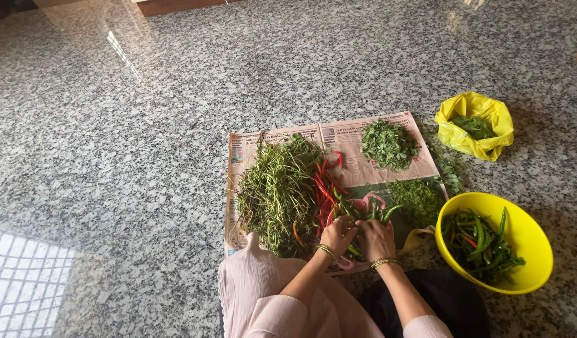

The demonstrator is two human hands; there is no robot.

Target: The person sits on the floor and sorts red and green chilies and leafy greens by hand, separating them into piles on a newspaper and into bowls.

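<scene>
My left hand (338, 235) and my right hand (375, 239) rest close together on a heap of green chillies (362, 213) lying on a pink bag on a newspaper (351, 141). Both hands have their fingers curled around chillies in the heap. Red chillies (324, 188) lie just left of the green ones. A big pile of green stems (277, 194) fills the paper's left half. Gold bangles sit on both wrists.
A yellow bowl (531, 241) with green chillies stands at my right. A yellow plastic bag (475, 125) with leaves sits further back right. Plucked leaves (388, 145) lie in a heap on the paper's far side. Polished granite floor (144, 125) surrounds everything.
</scene>
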